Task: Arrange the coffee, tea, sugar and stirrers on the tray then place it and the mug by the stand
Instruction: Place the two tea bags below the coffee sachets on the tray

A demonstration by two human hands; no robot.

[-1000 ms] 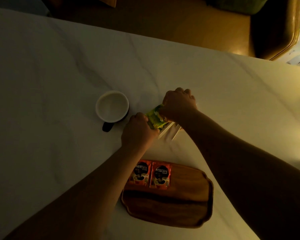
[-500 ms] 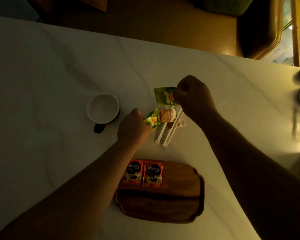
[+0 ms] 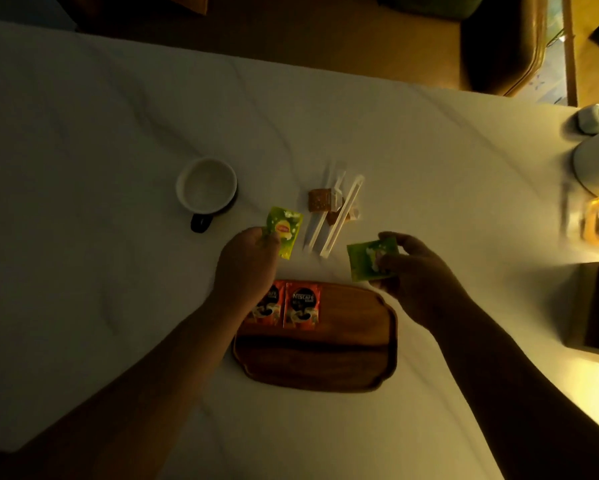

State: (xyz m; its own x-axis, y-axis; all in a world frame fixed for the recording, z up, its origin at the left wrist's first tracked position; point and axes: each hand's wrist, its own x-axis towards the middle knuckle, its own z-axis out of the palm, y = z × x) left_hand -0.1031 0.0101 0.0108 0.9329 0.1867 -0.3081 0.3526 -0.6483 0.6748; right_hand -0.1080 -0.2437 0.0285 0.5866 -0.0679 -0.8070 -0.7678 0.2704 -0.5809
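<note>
Now each hand pinches a green tea sachet: left hand (image 3: 247, 268) holds one (image 3: 284, 233), right hand (image 3: 417, 275) another (image 3: 369, 259), both above the table just far of the tray (image 3: 356, 344). Risk: left forearm brushes the coffee sachets (image 3: 301, 304) out of line.

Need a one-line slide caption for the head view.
Left hand and right hand each hold a tea sachet above a tray bearing two coffee sachets.

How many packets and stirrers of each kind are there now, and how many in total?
Coffee packets: 2
Tea packets: 2
Sugar packets: 2, one partly hidden
Stirrers: 2
Total: 8
</note>
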